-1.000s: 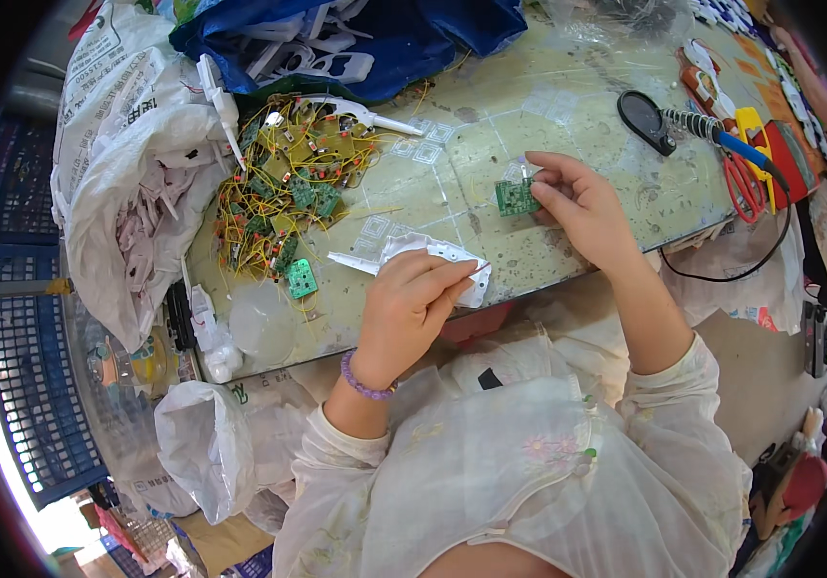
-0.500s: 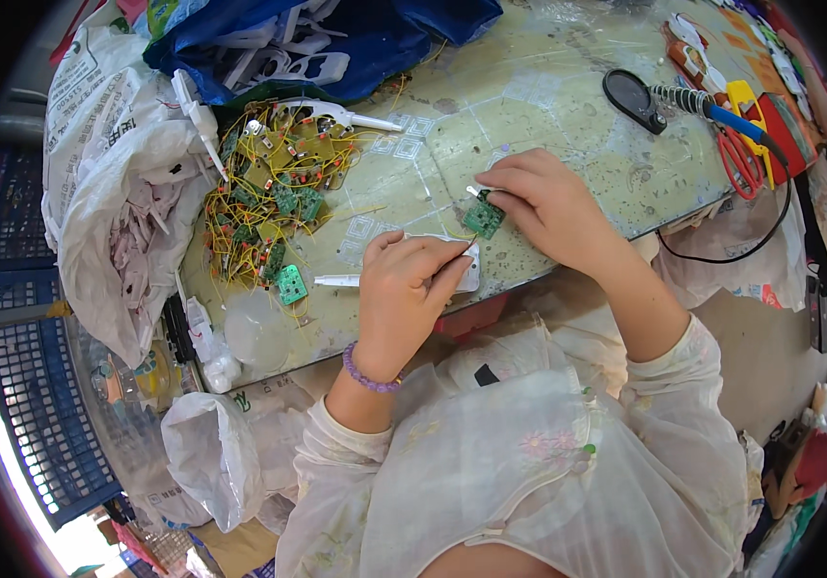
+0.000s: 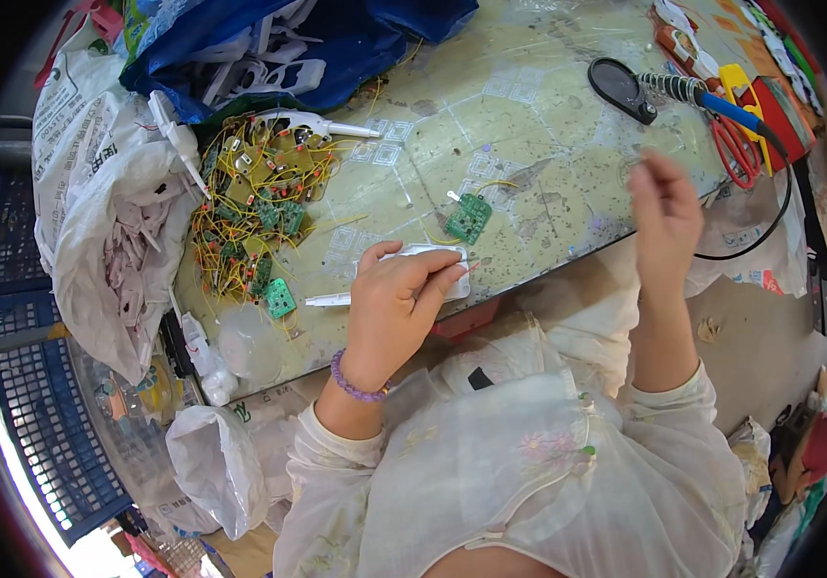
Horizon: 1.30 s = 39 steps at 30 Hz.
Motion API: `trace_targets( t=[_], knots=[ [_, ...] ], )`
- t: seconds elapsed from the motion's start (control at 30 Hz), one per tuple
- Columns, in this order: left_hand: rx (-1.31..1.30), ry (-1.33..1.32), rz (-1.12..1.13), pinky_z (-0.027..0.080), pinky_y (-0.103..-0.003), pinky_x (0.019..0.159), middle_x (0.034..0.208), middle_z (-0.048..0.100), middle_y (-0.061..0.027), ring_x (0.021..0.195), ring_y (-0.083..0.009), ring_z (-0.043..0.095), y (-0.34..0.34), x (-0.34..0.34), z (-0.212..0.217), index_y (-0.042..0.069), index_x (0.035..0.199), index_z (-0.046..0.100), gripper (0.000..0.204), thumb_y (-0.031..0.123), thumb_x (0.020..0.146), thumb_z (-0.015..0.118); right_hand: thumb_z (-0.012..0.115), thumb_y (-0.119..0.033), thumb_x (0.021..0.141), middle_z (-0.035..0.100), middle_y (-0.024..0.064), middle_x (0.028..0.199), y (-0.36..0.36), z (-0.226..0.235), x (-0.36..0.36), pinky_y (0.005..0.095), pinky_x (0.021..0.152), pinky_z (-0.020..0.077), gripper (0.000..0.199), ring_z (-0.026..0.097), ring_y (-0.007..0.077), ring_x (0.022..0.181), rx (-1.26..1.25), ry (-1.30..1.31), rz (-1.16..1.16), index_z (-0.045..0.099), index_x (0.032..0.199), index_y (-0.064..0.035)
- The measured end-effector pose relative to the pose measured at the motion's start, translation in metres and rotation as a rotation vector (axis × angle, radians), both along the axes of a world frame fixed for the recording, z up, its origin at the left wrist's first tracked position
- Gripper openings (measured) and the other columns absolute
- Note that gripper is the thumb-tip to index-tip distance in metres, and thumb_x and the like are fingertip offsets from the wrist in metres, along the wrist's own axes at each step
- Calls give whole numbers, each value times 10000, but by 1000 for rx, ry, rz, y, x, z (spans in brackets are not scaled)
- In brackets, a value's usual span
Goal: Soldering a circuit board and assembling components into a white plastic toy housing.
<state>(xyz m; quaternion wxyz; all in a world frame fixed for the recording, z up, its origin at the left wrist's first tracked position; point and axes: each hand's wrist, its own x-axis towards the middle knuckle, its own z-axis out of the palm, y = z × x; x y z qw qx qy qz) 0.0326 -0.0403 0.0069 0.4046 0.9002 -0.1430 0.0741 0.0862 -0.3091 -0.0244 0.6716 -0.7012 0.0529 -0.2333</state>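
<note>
My left hand [image 3: 396, 301], a purple bead bracelet on its wrist, is closed over a white plastic casing [image 3: 460, 285] with a narrow pointed end [image 3: 327, 301]. Thumb and forefinger meet at the casing's right end; what they pinch there is partly hidden. Just beyond the casing, a small green circuit board [image 3: 469, 219] with yellow wires lies on the table. It touches neither hand. Off to the right, near the table's front edge, my right hand [image 3: 666, 217] is raised and motion-blurred, so its finger pose is unclear. Nothing shows in it.
Wired circuit boards [image 3: 250, 207] are heaped on the left of the table [image 3: 529, 116]. Behind them sits a blue bag [image 3: 356, 58] of white plastic parts; a white sack [image 3: 95, 193] stands left. A soldering iron [image 3: 730, 111] rests in its coil holder at right, beside red-handled scissors [image 3: 736, 154].
My right hand has let go of the green circuit board and moved right, away from it. The board now lies on the table. My left hand stays at the casing.
</note>
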Motion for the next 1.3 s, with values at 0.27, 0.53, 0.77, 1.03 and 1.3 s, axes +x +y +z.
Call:
trace_targets(
  t=[0.27, 0.53, 0.77, 1.03, 1.3],
  knots=[
    [123, 4, -30, 447, -358, 757, 828, 662, -67, 701, -231, 603, -5, 16, 5, 57, 805, 681, 72, 99, 749, 695, 765, -105, 780, 555, 44, 870, -40, 25, 57, 192, 664, 420, 708, 507, 78, 709, -123, -251, -356, 319, 1303, 68],
    [76, 11, -27, 502, -331, 685, 939, 649, -73, 793, -264, 618, -7, 25, -6, 35, 777, 674, 73, 65, 712, 690, 686, -387, 842, 650, 24, 782, -57, 47, 66, 238, 711, 429, 359, 568, 90, 721, -540, -141, -404, 694, 1030, -81],
    [70, 1, 16, 489, -336, 666, 894, 644, -69, 773, -260, 609, -8, 24, -5, 30, 772, 669, 61, 63, 724, 690, 604, -216, 911, 530, 38, 629, -56, 105, -1, 175, 345, 321, 201, 428, 57, 424, -294, -507, -436, 554, 818, -46],
    [174, -19, -212, 419, -373, 796, 866, 637, -74, 817, -288, 588, 9, 9, 10, 33, 864, 617, 141, -24, 738, 639, 551, -102, 921, 549, 100, 705, -66, 51, -41, 229, 513, 378, 176, 480, 120, 569, -130, -457, -222, 552, 972, 66],
    [-226, 325, -66, 460, -282, 665, 813, 592, -84, 728, -185, 588, 20, 17, 2, 19, 941, 560, 60, -9, 892, 540, 569, -117, 919, 571, 82, 681, -53, 44, -42, 236, 531, 394, 220, 499, 118, 575, -74, -414, -94, 549, 1034, 69]
  ],
)
